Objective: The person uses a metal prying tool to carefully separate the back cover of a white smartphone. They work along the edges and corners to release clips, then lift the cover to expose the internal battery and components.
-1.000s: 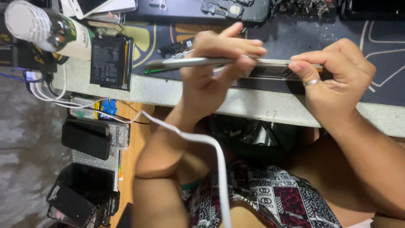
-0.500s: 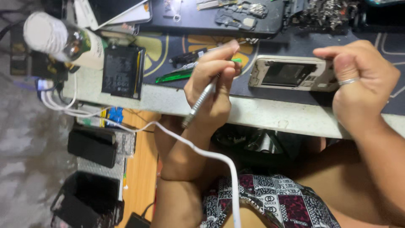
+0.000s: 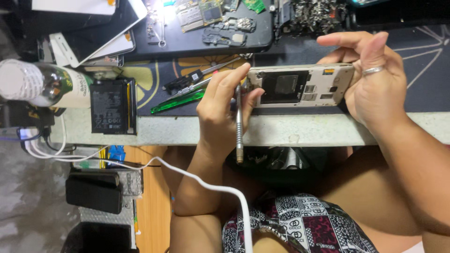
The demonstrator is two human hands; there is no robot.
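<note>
Centre frame: left hand (image 3: pixel 220 110) fingers clamped on screwdriver (image 3: pixel 239 126), tip at left end of phone (image 3: pixel 300 86). Right hand (image 3: pixel 375 79) fingers clamped on phone's right end, above desk (image 3: pixel 300 130) edge. Battery (image 3: pixel 113 106) left of frame.

A phone repair workbench: circuit boards (image 3: pixel 201 11), loose battery (image 3: pixel 112 106), scattered screws (image 3: pixel 316 14)

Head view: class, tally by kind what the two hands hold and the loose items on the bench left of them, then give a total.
Phone: 1
Screwdriver: 1
Battery: 1
Bottle: 1
Green pry tool: 1
Total: 5
</note>
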